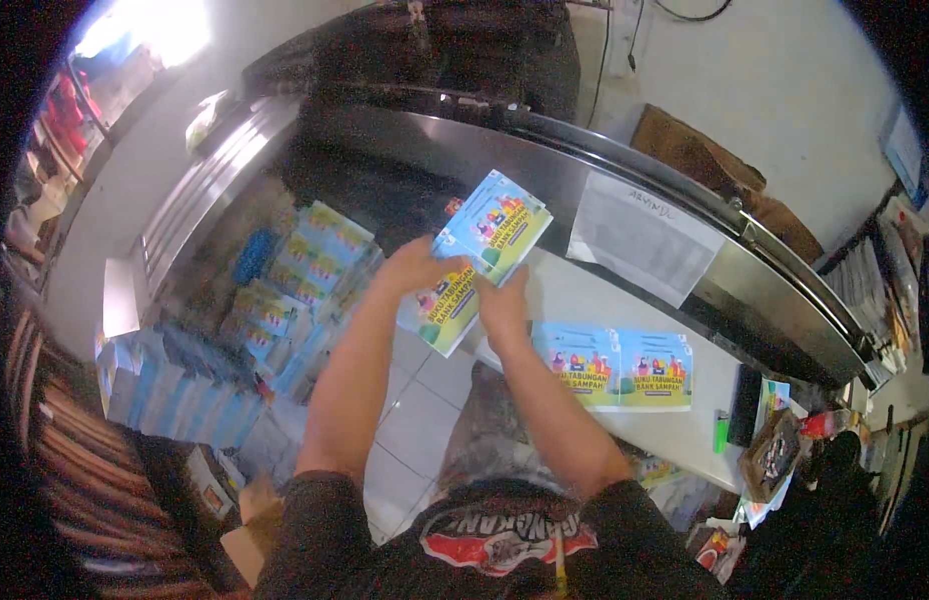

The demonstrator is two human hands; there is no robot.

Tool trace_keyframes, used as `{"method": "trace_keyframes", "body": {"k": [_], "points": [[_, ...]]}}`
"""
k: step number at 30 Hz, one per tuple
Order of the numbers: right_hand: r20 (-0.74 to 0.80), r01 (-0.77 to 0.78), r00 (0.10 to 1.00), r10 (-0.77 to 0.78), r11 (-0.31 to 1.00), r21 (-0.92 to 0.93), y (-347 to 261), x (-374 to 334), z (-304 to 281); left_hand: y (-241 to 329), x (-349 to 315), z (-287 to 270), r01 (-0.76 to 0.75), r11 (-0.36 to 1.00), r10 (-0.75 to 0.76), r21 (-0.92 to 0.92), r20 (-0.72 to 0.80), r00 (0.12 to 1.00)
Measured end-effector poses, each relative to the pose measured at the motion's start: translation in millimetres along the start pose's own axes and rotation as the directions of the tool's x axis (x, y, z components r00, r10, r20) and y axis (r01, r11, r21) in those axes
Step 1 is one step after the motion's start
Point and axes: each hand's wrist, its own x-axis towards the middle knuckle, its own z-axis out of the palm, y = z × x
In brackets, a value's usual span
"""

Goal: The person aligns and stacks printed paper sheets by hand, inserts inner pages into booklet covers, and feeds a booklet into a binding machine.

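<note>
Both my hands hold a printed sheet [500, 222], coloured light blue and yellow-green with small cartoon figures, tilted over the gap left of the white tabletop [675, 430]. It looks like a double booklet cover; whether it is one sheet or several I cannot tell. My left hand [413, 268] grips its left edge, with the thumb lying across the front. On the opposite edge, my right hand [505, 308] is closed around the paper. Matching printed sheets [620, 368] lie on the tabletop, right of my right forearm.
Stacks of similar printed sheets [320, 245] stand at the left, with bundled paper piles [190, 395] nearer. A metal machine panel [465, 150] curves across the back, bearing a white paper [640, 240]. A green lighter [722, 432] and black box [746, 405] sit at the right.
</note>
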Motion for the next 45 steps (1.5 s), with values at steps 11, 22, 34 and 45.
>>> {"method": "trace_keyframes", "body": {"k": [11, 22, 34, 45], "points": [[0.121, -0.251, 0.968, 0.221, 0.803, 0.54, -0.7, 7.5, 3.6, -16.3, 30.8, 11.3, 0.042, 0.995, -0.055, -0.092, -0.142, 0.988], [0.268, -0.361, 0.933, 0.242, 0.64, 0.678, 2.5, 16.6, -16.8, 5.0, 7.1, 7.6, -0.01, 1.0, 0.009, -0.003, -0.127, 0.992], [0.276, -0.408, 0.913, 0.301, 0.638, 0.653, -13.5, 13.6, -77.9, 2.5, 2.3, 0.5, 0.029, 0.994, -0.031, -0.102, -0.02, 0.999], [0.101, 0.116, 0.99, -0.097, 0.971, -0.21, -179.7, -26.6, -290.5, 76.2, -52.1, 36.7, -0.362, 0.758, 0.299, -0.542, -0.204, 0.932]]}}
